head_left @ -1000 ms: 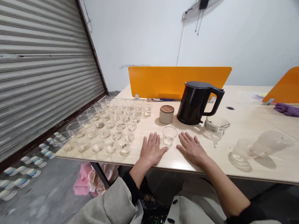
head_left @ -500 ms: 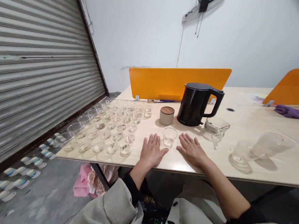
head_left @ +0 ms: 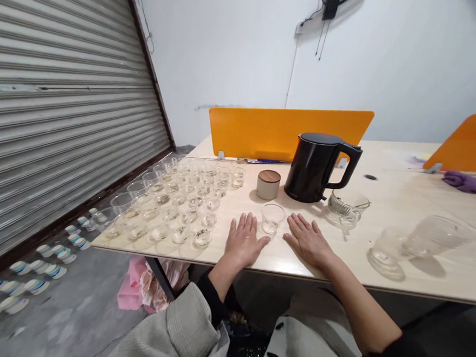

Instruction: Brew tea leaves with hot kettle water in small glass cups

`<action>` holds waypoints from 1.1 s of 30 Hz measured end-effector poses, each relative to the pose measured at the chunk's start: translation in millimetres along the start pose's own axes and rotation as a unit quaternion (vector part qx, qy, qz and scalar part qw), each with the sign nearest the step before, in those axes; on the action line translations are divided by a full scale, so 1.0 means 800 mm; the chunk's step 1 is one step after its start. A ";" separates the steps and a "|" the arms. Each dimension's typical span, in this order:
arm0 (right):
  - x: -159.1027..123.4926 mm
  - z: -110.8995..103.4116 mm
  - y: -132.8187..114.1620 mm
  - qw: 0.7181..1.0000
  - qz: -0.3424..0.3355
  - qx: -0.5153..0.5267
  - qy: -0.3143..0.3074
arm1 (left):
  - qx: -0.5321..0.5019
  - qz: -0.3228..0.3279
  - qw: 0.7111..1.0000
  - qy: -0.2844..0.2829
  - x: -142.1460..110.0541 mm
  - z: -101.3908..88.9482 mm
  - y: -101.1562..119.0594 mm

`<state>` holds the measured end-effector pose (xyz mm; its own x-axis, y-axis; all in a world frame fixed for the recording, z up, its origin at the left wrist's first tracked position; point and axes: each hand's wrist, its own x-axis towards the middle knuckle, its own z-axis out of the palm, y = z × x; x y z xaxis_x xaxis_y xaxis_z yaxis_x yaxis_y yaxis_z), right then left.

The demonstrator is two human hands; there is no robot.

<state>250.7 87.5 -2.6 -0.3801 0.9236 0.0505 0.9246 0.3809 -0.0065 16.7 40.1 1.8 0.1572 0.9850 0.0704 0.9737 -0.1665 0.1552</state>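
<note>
My left hand [head_left: 243,243] lies flat on the pale wooden table [head_left: 338,264], fingers stretched out, holding nothing. My right hand [head_left: 306,240] also rests palm down with its fingers extended. Between the two stands a small clear cup [head_left: 272,219], apart from both hands. Behind it sit a grey canister with a wooden lid [head_left: 268,185] and a black electric kettle [head_left: 314,167], its handle pointing right. To the right of the kettle is a ribbed glass cup [head_left: 347,206] with something thin and dark in it.
Many clear cups [head_left: 187,202] with dark bits inside fill the table's left end. Stacked clear cups [head_left: 433,238] lie on their side at the right. An orange divider [head_left: 257,133] stands at the back; a purple cloth [head_left: 472,182] lies far right. Lidded tubs [head_left: 37,284] stand on the floor.
Both hands stay flat in the same places on the table. The cups, canister and kettle have not moved; only my view has shifted slightly.
</note>
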 end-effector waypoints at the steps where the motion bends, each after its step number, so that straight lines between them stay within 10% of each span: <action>1: 0.000 0.001 0.000 1.000 0.001 -0.001 0.001 | 0.000 0.000 1.000 0.000 0.000 0.000 0.000; 33: -0.002 -0.004 -0.003 1.000 0.006 0.003 -0.004 | -0.005 -0.001 1.000 0.001 0.001 0.002 -0.001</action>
<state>249.4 85.0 0.7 -0.3683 0.9288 0.0415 0.9293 0.3691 -0.0137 16.7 40.8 -0.1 0.1547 0.9853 0.0726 0.9725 -0.1649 0.1644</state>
